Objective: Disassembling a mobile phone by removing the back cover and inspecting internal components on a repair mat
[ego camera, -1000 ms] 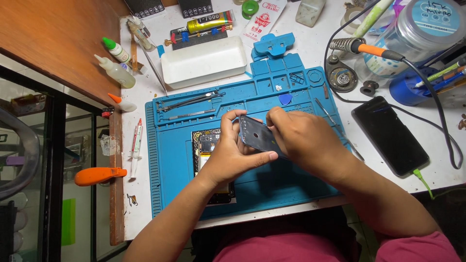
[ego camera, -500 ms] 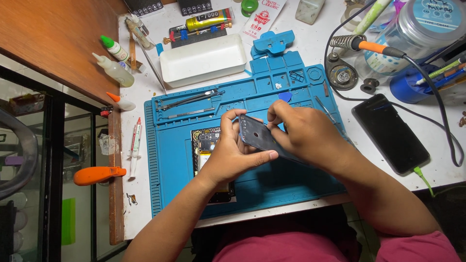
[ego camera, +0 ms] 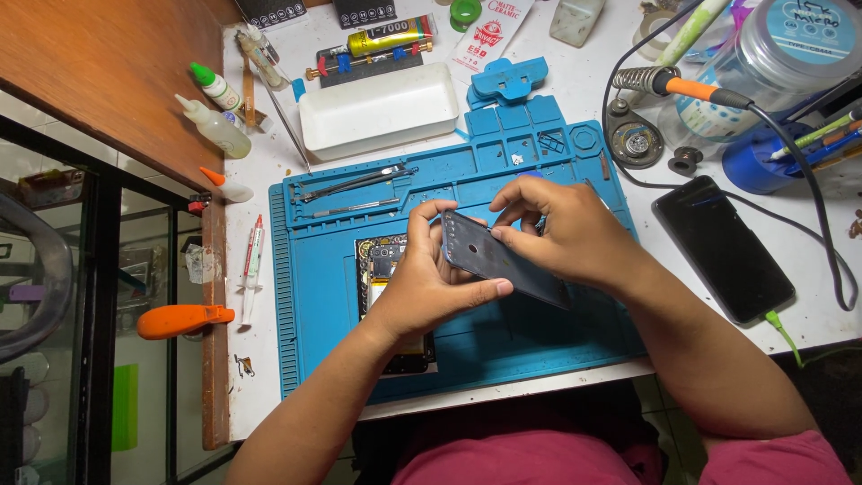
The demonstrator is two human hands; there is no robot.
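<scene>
Lifted slightly and turned since a second ago, the dark phone back cover sits above the blue repair mat, its long axis running from upper left down to lower right. The left hand clasps its near edge, thumb underneath. The right hand pinches the far edge, fingers curled tight. An opened phone lies below on the mat.
</scene>
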